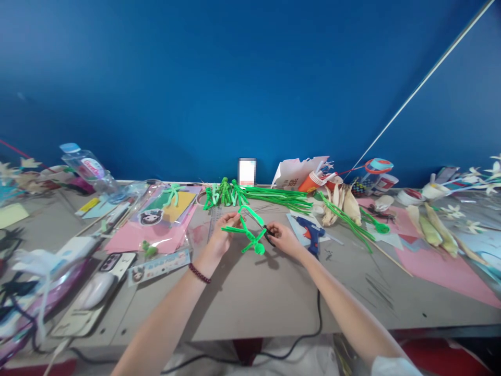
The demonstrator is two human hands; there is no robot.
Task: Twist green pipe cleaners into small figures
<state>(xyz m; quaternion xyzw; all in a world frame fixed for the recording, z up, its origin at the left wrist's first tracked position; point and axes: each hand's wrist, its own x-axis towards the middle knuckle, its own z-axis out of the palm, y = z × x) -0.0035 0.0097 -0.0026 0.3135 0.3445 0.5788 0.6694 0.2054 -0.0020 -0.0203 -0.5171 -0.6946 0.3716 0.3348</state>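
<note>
My left hand (224, 233) pinches bright green pipe cleaners bent into a small figure (253, 241), which has a round coiled end and a loop on top. It is held above the table in front of me. Closed around black-handled scissors (268, 235) is my right hand (280, 236); their blades point up and left against the green stems. Whether the blades are apart, I cannot tell. Behind my hands lie a bundle of long green pipe cleaners (279, 198) and several finished green pieces (225, 193).
To the right lies a blue glue gun (312, 232), its cable running off the front edge. Pink paper (442, 269) and dried husks (432, 227) are further right. Left stand a water bottle (88, 164), wrapped coloured papers (156, 230), a phone (113, 266) and a white mouse (97, 291).
</note>
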